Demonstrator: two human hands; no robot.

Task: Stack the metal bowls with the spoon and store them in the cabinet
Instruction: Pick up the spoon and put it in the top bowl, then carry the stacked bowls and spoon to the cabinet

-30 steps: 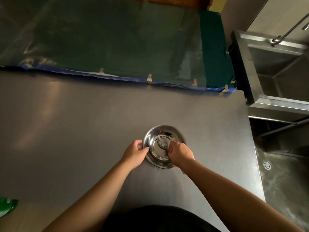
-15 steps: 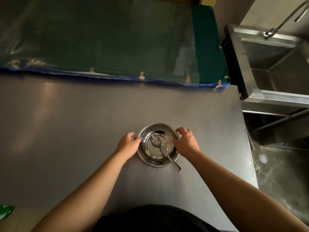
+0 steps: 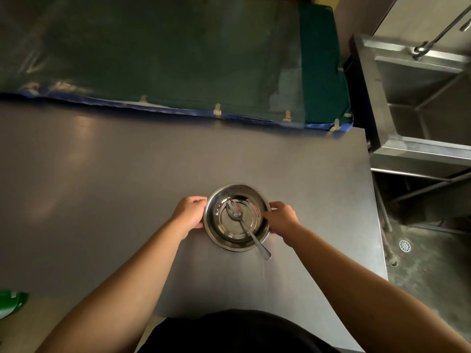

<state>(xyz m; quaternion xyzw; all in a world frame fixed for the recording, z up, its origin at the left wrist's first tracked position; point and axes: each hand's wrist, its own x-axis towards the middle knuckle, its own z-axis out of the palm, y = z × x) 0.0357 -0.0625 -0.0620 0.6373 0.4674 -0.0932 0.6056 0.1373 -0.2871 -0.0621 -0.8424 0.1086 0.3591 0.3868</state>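
Both hands' fingers (image 3: pixel 274 206) grip the bowls (image 3: pixel 219 225), spoon (image 3: pixel 244 225) inside.

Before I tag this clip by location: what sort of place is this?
Probably a commercial or back-of-house kitchen: a steel worktable, a deep stainless sink with a tall faucet, and a floor drain beside it. Both hands grip stacked metal bowls holding a spoon.

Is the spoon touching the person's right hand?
Apart. The head view shows the shiny metal spoon lying in the round metal bowls, its handle poking over the near rim, with bowl showing between it and the right hand.
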